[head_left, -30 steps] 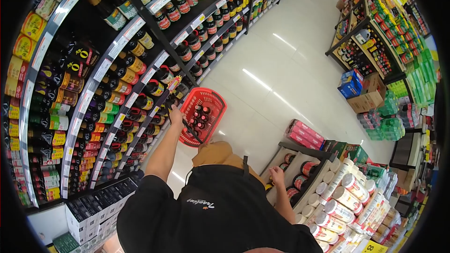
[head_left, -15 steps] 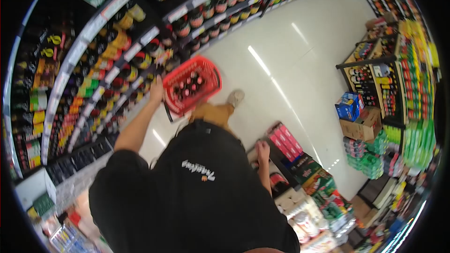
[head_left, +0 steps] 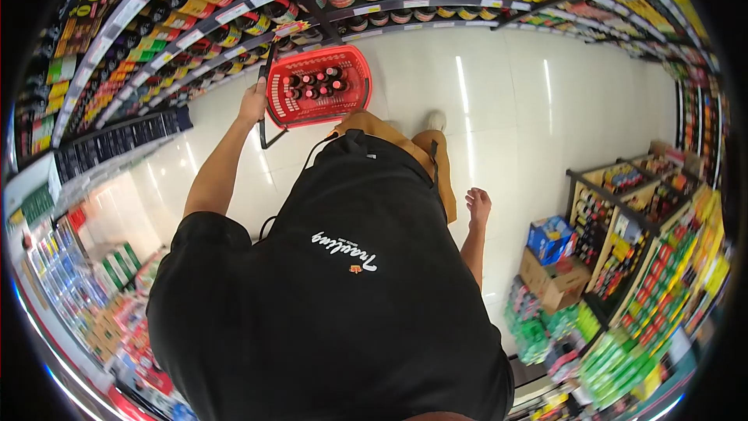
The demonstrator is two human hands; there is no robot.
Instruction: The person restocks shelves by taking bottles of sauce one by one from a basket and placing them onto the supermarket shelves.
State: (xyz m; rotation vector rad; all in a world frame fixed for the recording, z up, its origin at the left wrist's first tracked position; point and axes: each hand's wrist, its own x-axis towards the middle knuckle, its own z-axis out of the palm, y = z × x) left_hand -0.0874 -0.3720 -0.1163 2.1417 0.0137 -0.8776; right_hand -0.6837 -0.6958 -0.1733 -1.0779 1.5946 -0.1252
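Gripping the black handle (head_left: pixel 262 136), the left hand (head_left: pixel 254 101), fingertips hidden, appears closed; the right hand (head_left: pixel 479 204) hangs empty, fingers loosely curled. The red basket (head_left: pixel 318 61), near the shelves (head_left: pixel 397 5), should be stiff, heavy with bottles (head_left: pixel 312 93); hold mid-handle.

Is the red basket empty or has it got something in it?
Not empty, though not full: dark bottles with pinkish tops sit inside the basket, bare red showing around them.
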